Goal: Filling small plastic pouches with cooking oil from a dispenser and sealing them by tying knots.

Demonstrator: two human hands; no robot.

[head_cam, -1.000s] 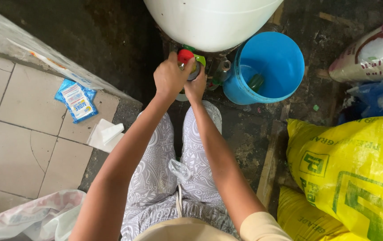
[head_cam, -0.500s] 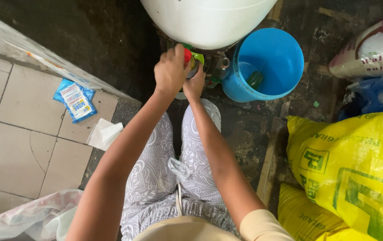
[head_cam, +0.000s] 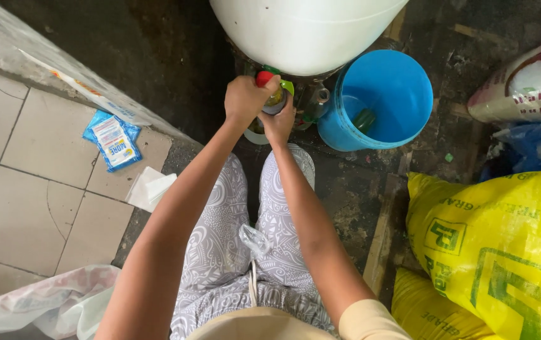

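Note:
My left hand [head_cam: 245, 99] is closed over a red cap [head_cam: 264, 78] at the top of a small bottle [head_cam: 275, 104]. My right hand [head_cam: 280, 123] grips that bottle from below, just under the left hand. A green piece [head_cam: 286, 84] shows beside the cap. Both hands are held out in front of my knees, right below a large white tank [head_cam: 308, 31]. The bottle's lower part is hidden by my fingers.
A blue bucket [head_cam: 402, 126] with a green item inside stands right of the hands. Yellow sacks [head_cam: 497, 245] fill the right side, a white and pink sack [head_cam: 529, 82] behind them. On the tiled floor at left lie a blue packet [head_cam: 113, 140], white paper [head_cam: 149, 187] and a plastic bag [head_cam: 37, 305].
Both hands with the bottle have shifted slightly right and stay clasped on it; the left hand now covers more of the red cap.

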